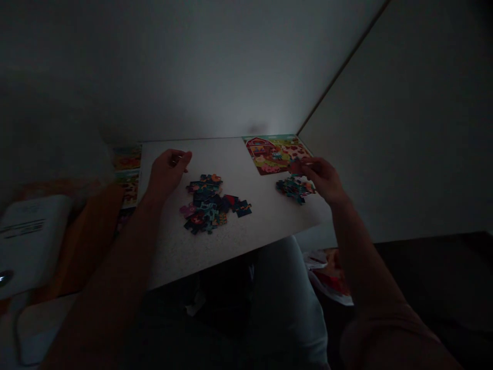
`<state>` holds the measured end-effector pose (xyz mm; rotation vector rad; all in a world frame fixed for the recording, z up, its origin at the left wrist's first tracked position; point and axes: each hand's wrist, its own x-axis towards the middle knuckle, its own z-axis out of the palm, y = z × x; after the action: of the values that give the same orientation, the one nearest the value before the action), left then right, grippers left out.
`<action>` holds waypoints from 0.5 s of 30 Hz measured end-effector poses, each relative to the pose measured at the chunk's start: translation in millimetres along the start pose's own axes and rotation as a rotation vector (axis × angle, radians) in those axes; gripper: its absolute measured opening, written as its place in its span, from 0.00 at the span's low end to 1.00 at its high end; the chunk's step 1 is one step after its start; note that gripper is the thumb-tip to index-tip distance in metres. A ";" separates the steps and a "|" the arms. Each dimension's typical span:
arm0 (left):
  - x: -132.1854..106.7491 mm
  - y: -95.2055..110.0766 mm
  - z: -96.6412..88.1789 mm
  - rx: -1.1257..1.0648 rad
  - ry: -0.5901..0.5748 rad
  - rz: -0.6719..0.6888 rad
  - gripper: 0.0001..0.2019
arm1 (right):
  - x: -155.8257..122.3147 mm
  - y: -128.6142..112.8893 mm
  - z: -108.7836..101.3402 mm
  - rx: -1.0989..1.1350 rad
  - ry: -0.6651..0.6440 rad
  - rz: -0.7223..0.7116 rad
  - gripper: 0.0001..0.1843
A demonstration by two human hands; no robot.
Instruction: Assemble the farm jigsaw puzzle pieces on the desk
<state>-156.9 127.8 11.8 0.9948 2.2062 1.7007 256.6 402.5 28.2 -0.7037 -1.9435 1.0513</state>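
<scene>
My right hand (321,177) pinches a puzzle piece (296,165) between thumb and fingertips. Just below it lies a smaller heap of puzzle pieces (293,189) on the white tabletop (265,221). My left hand (167,169) hovers above the left part of the tabletop, its fingers loosely curled with a gap inside and nothing visible in them. Near that hand, a larger heap of dark, multicoloured puzzle pieces (208,205) is spread out, some overlapping. Behind my right hand, a colourful farm picture (271,151) with a red barn lies flat and is partly covered by my fingers.
A pale wall (200,77) borders the tabletop at the back, and another panel (404,128) rises at the right. More colourful pictures (129,159) lie past the left edge. A white box-like device (33,241) sits at far left. Below right is a red-and-white bag (333,277). The light is dim.
</scene>
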 end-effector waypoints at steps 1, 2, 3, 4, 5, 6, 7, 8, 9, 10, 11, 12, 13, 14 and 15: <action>-0.4 1.9 0.0 0.007 -0.004 -0.007 0.17 | -8.2 11.3 -14.3 -0.040 0.010 0.052 0.32; -0.6 3.5 -0.1 0.018 -0.009 -0.010 0.17 | -15.7 21.5 -24.8 -0.105 0.008 0.100 0.34; -0.8 4.6 -0.2 0.032 -0.014 -0.010 0.17 | -22.5 30.1 -31.7 -0.204 0.014 0.129 0.36; -0.9 5.2 -0.3 0.046 -0.013 -0.007 0.16 | -28.7 36.7 -34.8 -0.327 0.037 0.137 0.39; -0.8 5.3 -0.4 0.058 -0.007 -0.004 0.16 | -34.3 41.2 -34.6 -0.449 0.069 0.122 0.41; -0.6 4.9 -0.6 0.068 0.001 -0.001 0.16 | -39.7 43.6 -31.5 -0.558 0.101 0.088 0.43; -0.3 4.0 -0.7 0.072 0.011 0.002 0.16 | -44.9 44.1 -26.2 -0.644 0.118 0.044 0.44; 0.3 2.8 -0.9 0.074 0.018 0.003 0.17 | -50.1 43.2 -19.6 -0.704 0.108 0.002 0.43; 1.0 1.4 -1.1 0.075 0.023 0.005 0.17 | -55.1 41.5 -12.6 -0.746 0.057 -0.032 0.42; 1.7 -0.1 -1.3 0.079 0.023 0.009 0.17 | -59.7 39.5 -6.1 -0.780 -0.018 -0.055 0.39; 2.6 -1.6 -1.5 0.088 0.020 0.015 0.18 | -63.8 37.7 -1.1 -0.814 -0.091 -0.063 0.37; 3.4 -3.0 -1.6 0.096 0.015 0.019 0.19 | -67.0 36.6 2.0 -0.845 -0.147 -0.054 0.36; 4.1 -4.2 -1.7 0.103 0.009 0.020 0.19 | -69.2 36.4 2.8 -0.872 -0.179 -0.029 0.36; 4.6 -5.1 -1.7 0.107 0.003 0.019 0.20 | -70.5 37.0 1.5 -0.896 -0.185 0.007 0.38; 4.8 -5.6 -1.7 0.109 0.000 0.015 0.21 | -71.0 38.4 -1.5 -0.920 -0.172 0.049 0.41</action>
<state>-163.6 128.7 8.4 1.0384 2.3194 1.6014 298.8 368.4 -31.5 -1.1690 -2.5607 0.1791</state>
